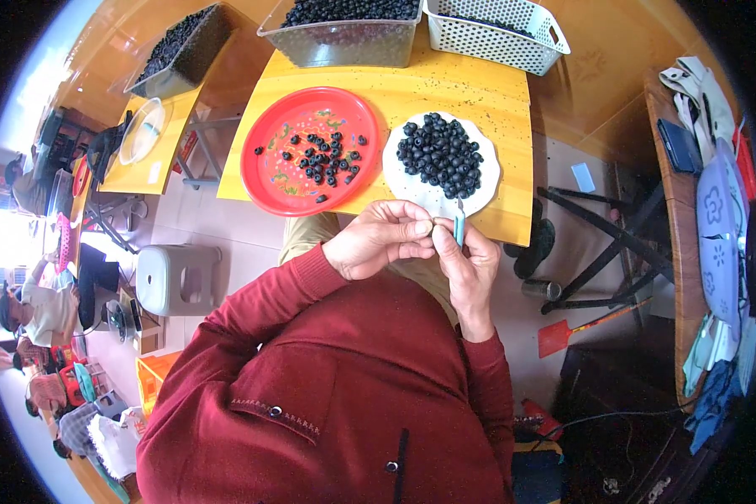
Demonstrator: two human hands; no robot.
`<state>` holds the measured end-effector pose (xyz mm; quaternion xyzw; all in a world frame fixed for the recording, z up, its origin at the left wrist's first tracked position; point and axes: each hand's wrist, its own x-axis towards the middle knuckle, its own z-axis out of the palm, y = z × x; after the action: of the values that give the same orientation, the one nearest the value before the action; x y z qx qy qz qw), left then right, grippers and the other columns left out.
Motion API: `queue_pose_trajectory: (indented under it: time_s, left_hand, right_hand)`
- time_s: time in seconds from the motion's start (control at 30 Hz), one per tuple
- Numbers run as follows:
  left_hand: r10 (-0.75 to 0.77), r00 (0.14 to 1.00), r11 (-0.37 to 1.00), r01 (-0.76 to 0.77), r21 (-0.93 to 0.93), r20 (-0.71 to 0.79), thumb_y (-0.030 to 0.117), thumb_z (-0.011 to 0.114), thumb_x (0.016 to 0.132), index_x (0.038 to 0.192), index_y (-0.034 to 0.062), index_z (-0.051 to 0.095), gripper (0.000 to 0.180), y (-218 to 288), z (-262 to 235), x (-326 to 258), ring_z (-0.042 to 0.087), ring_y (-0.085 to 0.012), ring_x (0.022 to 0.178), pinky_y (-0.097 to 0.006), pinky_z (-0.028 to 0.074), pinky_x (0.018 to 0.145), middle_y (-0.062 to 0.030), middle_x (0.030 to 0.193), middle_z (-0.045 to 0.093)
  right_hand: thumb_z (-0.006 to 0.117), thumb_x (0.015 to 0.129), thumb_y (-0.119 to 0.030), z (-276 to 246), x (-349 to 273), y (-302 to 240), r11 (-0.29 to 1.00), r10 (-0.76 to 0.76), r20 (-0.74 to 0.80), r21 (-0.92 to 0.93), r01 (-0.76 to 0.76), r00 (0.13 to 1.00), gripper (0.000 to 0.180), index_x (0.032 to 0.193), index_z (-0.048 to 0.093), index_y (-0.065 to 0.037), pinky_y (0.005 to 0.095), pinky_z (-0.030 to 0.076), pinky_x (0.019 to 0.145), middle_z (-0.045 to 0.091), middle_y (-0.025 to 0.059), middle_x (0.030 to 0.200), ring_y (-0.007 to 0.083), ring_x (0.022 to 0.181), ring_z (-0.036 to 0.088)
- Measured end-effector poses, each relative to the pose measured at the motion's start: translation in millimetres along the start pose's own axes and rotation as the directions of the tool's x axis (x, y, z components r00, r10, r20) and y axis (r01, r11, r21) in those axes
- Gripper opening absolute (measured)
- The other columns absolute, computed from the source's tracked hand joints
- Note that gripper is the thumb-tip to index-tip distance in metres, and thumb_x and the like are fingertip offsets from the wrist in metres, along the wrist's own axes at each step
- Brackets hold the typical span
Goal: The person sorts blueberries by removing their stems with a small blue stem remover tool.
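My left hand (380, 241) and my right hand (472, 273) meet at the table's near edge, fingertips together. In my right hand is a small tool with a light blue handle (459, 225), its short metal tip pointing away from me. My left fingers are pinched; whatever lies between them is too small and covered to name. Just beyond, a white scalloped plate (396, 178) bears a heap of dark round bead-like pieces (441, 155). To its left, a red patterned tray (265, 181) carries similar pieces (328, 160), spread loosely, some showing pale spots.
Along the table's far side stand a clear bin (344, 46) and a white perforated basket (496, 42), both holding dark pieces. A grey stool (176, 280) is on the left. At right are a folding table's black legs (605, 252) and a red fly swatter (554, 338). Other people sit far left.
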<state>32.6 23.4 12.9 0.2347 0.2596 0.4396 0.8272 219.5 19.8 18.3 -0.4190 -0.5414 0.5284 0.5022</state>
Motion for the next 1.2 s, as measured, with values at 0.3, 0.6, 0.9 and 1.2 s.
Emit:
queue_pose_trajectory:
  time_s: [0.3, 0.6, 0.9, 1.2]
  left_hand:
    - [0.006, 1.0, 0.995, -0.008, -0.094, -0.022, 0.013, 0.065, 0.096, 0.107, 0.0039, 0.066, 0.014, 3.6, 11.9, -4.3, 0.07, -0.0173, 0.091, -0.032, 0.059, 0.086, -0.007, 0.101, 0.069]
    - [0.084, 0.995, 0.974, -0.093, -0.207, -0.05, 0.013, 0.06, 0.099, 0.112, 0.0068, 0.063, 0.015, 0.2, -2.4, -4.8, 0.067, -0.0167, 0.101, -0.034, 0.057, 0.093, -0.0047, 0.107, 0.068]
    - [0.139, 0.99, 0.943, -0.135, -0.303, -0.009, 0.014, 0.06, 0.1, 0.112, 0.0077, 0.064, 0.015, 2.3, 2.8, -8.8, 0.068, -0.0159, 0.097, -0.031, 0.057, 0.087, -0.0046, 0.106, 0.07]
    - [0.142, 0.99, 0.945, -0.137, -0.298, -0.005, 0.014, 0.06, 0.1, 0.113, 0.0083, 0.063, 0.015, 0.2, 1.8, -10.9, 0.068, -0.0144, 0.094, -0.031, 0.056, 0.086, -0.0032, 0.104, 0.069]
  right_hand:
    - [0.069, 0.096, -0.023, -1.3, -2.0, 5.6, 0.996, 0.088, -0.077, 0.018, -0.086, 0.993, 0.023, 0.097, 0.072, 0.0, 0.0223, 0.038, 0.058, 0.059, -0.0055, 0.067, 0.0027, 0.064, 0.048]
    - [0.066, 0.096, -0.025, 8.3, -6.6, -13.9, 0.913, -0.22, 0.027, -0.348, 0.216, 0.975, 0.029, 0.107, 0.069, 0.001, 0.0321, 0.048, 0.066, 0.065, 0.0119, 0.087, 0.0194, 0.074, 0.062]
    - [0.063, 0.098, -0.021, 14.2, -6.1, -18.9, 0.862, -0.295, 0.081, -0.408, 0.301, 0.952, 0.029, 0.111, 0.069, 0.004, 0.0323, 0.048, 0.071, 0.064, 0.0122, 0.087, 0.021, 0.078, 0.062]
    - [0.066, 0.096, -0.019, 17.5, -7.4, -21.8, 0.83, -0.334, 0.073, -0.449, 0.33, 0.94, 0.027, 0.11, 0.07, 0.003, 0.0332, 0.049, 0.068, 0.064, 0.0124, 0.085, 0.0223, 0.075, 0.062]
